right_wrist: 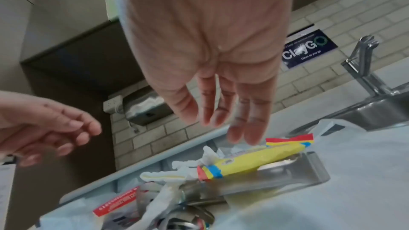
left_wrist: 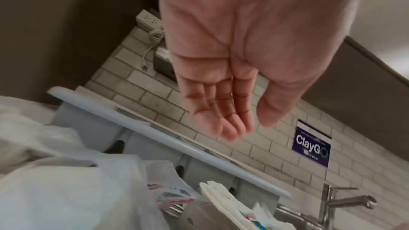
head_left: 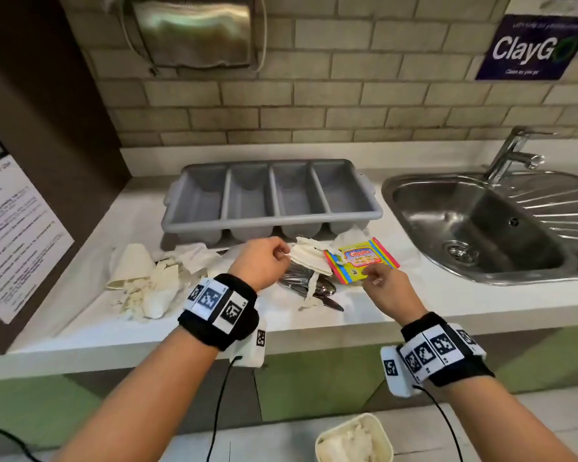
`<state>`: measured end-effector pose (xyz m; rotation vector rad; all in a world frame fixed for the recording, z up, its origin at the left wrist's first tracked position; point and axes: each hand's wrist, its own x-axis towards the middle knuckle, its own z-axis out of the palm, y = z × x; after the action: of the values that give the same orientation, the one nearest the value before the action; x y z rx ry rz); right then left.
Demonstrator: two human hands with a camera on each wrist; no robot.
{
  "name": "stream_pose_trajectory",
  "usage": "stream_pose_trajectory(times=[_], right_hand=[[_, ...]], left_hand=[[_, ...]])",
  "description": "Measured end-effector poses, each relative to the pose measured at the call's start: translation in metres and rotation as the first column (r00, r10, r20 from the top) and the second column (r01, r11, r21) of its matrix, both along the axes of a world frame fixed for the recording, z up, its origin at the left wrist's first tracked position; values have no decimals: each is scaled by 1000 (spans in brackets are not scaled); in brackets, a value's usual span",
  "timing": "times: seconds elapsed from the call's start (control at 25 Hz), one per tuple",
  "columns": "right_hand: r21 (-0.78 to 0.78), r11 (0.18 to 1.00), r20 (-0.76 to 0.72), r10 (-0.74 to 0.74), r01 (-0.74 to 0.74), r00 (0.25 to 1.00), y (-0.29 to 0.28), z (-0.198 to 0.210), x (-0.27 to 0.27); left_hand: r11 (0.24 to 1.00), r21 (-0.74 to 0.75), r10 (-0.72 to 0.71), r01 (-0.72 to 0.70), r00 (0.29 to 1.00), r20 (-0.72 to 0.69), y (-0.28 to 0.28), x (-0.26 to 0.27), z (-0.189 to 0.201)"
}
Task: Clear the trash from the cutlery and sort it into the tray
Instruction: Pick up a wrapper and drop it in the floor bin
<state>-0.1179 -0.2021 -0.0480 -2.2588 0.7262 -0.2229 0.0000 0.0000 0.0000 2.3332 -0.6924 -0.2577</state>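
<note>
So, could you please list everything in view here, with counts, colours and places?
Grey plastic four-compartment cutlery tray: one, grey, back of counter.
Yellow snack wrapper with rainbow edges: one, lying on the pile.
Metal cutlery pile: silver, count unclear, under the trash.
Crumpled white tissues: several, counter left.
Steel sink with tap: one, right.
White bin: one, on the floor.
Blue ClayGo sign: one, on the wall.
Left hand: over the tissues, grip empty.
Right hand: by the wrapper, grip empty.
</note>
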Motion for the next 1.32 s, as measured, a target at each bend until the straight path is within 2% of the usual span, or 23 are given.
stream_pose_trajectory(times=[0.2,0.32,0.44,0.56,0.8,0.96,1.12,1.24,1.32], right_hand=[[219,958,-106,-163,183,981,-18,-16,37],[386,866,-128,-291,318,948,-28,-31,48],[517,739,-150,-418,431,896,-34,-38,55],[579,672,-205,-428,461,880,-39,-42,61],[444,727,-235,-469,523,851,-40,-38,69],[416,718,-244,-503,558,829,-38,-35,74],[420,691,-264,-527,588,808,-33,-34,75],[450,674,-224,-549,585,805,-30,-29,73],[464,684,-137,-573,563,808,-30,-27,73]], left_hand=[[985,101,140,-138,990,-18,-49,33,-9],[958,254,139,-130,990,-19,-66,46,-20],[913,389,134,-126,991,5,-79,54,-31],[884,448,151,-135,988,-1,-85,57,-40],[888,416,239,-196,970,-53,-92,69,-46],[913,319,307,-253,943,-131,-88,73,-49],[928,257,306,-270,945,-112,-82,74,-45],[930,198,337,-309,933,-128,-77,76,-41],[927,138,367,-350,920,-137,-72,77,-36]])
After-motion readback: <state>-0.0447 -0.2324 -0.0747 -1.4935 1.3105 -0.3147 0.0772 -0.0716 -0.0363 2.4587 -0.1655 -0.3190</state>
